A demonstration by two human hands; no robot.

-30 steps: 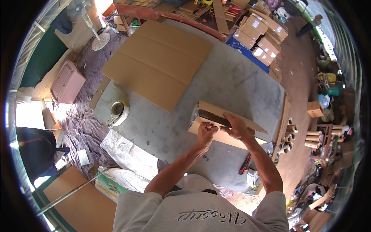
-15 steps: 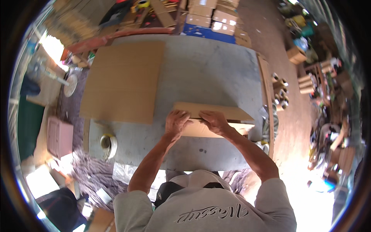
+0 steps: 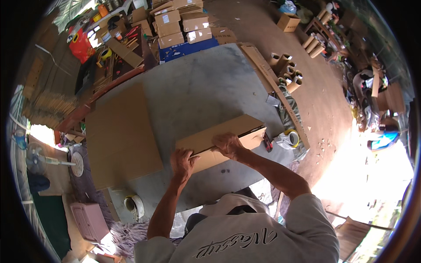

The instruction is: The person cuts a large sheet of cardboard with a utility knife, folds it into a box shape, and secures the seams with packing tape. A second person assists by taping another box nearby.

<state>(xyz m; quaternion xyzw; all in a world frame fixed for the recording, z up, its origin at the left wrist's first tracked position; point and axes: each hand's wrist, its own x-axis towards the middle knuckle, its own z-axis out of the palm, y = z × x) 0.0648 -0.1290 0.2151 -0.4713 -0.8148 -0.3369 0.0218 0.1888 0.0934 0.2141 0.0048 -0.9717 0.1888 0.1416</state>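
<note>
A long, narrow cardboard box [image 3: 219,142] lies slantwise on the grey table [image 3: 193,87] in front of me. Its top flaps meet almost flush, leaving a thin dark slit along the seam. At the box's left end my left hand [image 3: 183,161] is closed, fingers curled over the flap edge. My right hand [image 3: 227,145] presses on the seam near the middle, its fingers bent over the flap edges. By the box's right end lie a red-handled tool [image 3: 268,142], perhaps a cutter, and a tape roll [image 3: 288,139].
A flat cardboard sheet [image 3: 123,136] covers the table's left side. Another tape roll [image 3: 134,206] stands at the near left corner. Cardboard strips [image 3: 272,87] line the right edge, with cardboard tubes [image 3: 287,70] beyond. Stacked boxes [image 3: 169,28] stand past the far edge.
The gap between the box flaps has narrowed. My hands have moved apart, the left one to the box's left end. The whole view has turned, and the box now appears slanted.
</note>
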